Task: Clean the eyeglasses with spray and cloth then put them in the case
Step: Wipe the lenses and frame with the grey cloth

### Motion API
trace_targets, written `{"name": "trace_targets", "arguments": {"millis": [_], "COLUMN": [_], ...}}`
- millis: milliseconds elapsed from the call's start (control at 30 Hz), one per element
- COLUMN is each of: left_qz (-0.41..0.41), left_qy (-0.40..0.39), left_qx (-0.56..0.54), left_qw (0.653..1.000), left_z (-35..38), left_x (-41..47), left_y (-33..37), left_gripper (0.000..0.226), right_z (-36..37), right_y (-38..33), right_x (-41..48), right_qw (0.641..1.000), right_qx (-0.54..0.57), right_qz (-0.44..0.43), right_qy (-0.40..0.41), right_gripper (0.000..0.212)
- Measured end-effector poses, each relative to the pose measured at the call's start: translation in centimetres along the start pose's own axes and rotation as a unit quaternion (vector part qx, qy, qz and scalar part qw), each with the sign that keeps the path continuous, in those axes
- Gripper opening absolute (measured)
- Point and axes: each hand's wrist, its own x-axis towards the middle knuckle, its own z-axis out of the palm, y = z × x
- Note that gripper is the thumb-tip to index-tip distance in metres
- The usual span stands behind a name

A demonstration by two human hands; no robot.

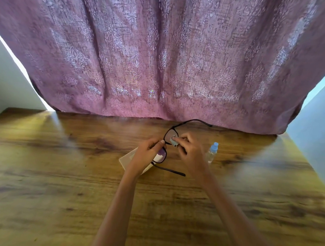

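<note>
Eyeglasses (165, 141) with a thin dark frame are held above the table (61, 174), both temple arms unfolded, one pointing toward the curtain (161, 57) and the other back toward the person. The left hand (147, 154) pinches the frame near the bridge, thumb on top, fingers curled around the nearer lens. The right hand (188, 148) is closed on a small pale blue cloth (174, 141), pressing it against the farther lens with the fingertips.

Under the left hand lies a pale, flat case (129, 157) on the table, partly hidden by the wrist; whether it is open cannot be told. Just right of the right hand stands a small clear spray bottle (212, 151) with a light blue cap, upright on the wood. The table is brown with a dark grain, and the patterned mauve curtain hangs behind its far edge.
</note>
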Motion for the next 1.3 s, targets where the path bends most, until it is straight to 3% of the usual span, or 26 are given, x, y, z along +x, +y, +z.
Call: {"name": "trace_targets", "arguments": {"millis": [200,433,733,967,1300], "left_qz": [0.006,0.018,0.001,-0.019,-0.022], "left_qy": [-0.01,-0.004,-0.004,-0.002,-0.013], "left_qx": [0.019,0.05,0.007,-0.025,-0.021], "left_qw": [1.0,0.999,1.0,0.999,0.999], "left_z": [0.2,0.4,-0.1,0.0,0.0], "left_x": [0.1,0.3,0.5,0.8,0.8], "left_y": [0.2,0.1,-1.0,-1.1,-1.1], "left_gripper": [0.027,0.032,0.033,0.031,0.03], "right_z": [0.1,0.0,-1.0,-1.5,-1.4], "right_y": [-0.7,-0.5,-0.3,0.3,-0.1], "right_x": [0.3,1.1,0.3,0.8,0.1], "right_qw": [0.999,1.0,0.998,0.999,0.999], "right_qx": [0.015,0.018,0.006,-0.024,-0.007], "right_qz": [-0.026,0.0,-0.028,-0.012,-0.013], "right_qy": [-0.027,0.008,-0.056,-0.02,-0.032], "right_gripper": [0.03,0.033,0.029,0.03,0.029]}}
